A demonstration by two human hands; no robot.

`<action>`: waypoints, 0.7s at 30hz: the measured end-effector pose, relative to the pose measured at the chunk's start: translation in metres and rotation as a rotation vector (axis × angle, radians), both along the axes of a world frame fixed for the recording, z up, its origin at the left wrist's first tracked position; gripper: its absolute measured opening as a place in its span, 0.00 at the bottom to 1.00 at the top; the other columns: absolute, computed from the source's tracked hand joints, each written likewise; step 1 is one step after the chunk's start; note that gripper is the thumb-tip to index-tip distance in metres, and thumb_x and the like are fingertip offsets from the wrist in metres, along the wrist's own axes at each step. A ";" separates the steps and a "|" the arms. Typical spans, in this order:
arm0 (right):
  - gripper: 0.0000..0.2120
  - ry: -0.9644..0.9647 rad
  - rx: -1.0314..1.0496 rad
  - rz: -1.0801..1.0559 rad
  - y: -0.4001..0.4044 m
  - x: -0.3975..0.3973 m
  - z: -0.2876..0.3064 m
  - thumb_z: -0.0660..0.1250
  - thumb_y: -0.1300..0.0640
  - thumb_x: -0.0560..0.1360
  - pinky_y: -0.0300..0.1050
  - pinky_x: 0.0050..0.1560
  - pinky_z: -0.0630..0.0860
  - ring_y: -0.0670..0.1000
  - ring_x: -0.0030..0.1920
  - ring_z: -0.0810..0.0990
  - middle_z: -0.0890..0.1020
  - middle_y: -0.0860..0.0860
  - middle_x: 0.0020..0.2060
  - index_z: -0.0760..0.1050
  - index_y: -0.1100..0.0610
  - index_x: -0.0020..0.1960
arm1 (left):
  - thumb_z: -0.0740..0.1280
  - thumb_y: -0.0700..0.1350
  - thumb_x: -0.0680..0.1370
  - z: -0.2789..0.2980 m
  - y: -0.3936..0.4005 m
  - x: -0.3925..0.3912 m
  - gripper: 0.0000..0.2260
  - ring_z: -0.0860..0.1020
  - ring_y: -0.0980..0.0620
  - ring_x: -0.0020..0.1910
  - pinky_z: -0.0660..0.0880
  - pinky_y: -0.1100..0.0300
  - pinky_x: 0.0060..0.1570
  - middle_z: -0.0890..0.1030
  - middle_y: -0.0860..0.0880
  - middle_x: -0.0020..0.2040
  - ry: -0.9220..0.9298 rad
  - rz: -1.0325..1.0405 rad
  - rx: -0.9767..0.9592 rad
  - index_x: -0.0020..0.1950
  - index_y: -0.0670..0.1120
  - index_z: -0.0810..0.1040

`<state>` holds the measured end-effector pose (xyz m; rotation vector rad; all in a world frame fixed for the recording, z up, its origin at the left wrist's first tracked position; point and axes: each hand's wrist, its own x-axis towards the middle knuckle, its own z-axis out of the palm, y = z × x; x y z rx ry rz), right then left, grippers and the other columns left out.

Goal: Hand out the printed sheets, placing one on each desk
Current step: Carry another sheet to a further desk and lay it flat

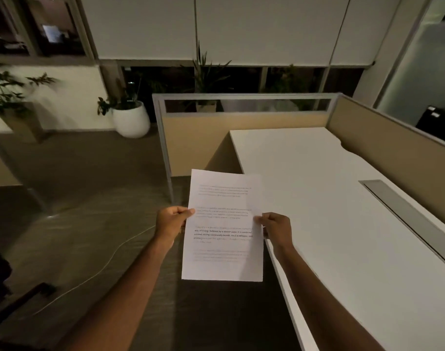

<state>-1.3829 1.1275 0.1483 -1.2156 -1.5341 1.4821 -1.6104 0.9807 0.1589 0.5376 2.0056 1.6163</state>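
Observation:
I hold the printed sheets (222,224), white paper with blocks of text, upright in front of me. My left hand (172,220) pinches the left edge and my right hand (276,225) pinches the right edge. I cannot tell how many sheets are in the stack. A white desk (330,198) stretches to the right; the paper's right edge overlaps the desk's left edge in the view. The sheets hang mostly above the dark floor, just left of the desk.
Beige partition panels (383,138) wall the desk's far and right sides. A grey cable slot (404,219) is set into the desktop. A white plant pot (131,119) stands on the floor at left. A thin cable (102,269) runs across the carpet.

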 end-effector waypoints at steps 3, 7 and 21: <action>0.12 -0.009 -0.001 -0.024 0.053 -0.028 -0.003 0.70 0.64 0.75 0.49 0.38 0.81 0.54 0.36 0.83 0.84 0.53 0.35 0.78 0.59 0.32 | 0.75 0.41 0.74 -0.005 0.057 -0.035 0.06 0.82 0.51 0.32 0.72 0.62 0.26 0.87 0.42 0.41 -0.021 -0.051 -0.015 0.45 0.38 0.83; 0.11 -0.039 -0.010 -0.099 0.123 -0.068 -0.015 0.71 0.64 0.73 0.54 0.39 0.81 0.56 0.36 0.81 0.82 0.57 0.33 0.78 0.59 0.31 | 0.74 0.42 0.75 -0.017 0.138 -0.084 0.08 0.81 0.45 0.37 0.70 0.61 0.29 0.86 0.40 0.43 -0.052 -0.128 -0.017 0.47 0.37 0.82; 0.09 -0.075 -0.049 -0.525 0.302 -0.129 -0.016 0.73 0.62 0.69 0.42 0.28 0.74 0.50 0.25 0.76 0.81 0.48 0.27 0.80 0.55 0.31 | 0.73 0.39 0.75 -0.021 0.433 -0.178 0.05 0.79 0.53 0.27 0.68 0.67 0.20 0.85 0.42 0.40 -0.041 -0.574 -0.062 0.45 0.38 0.82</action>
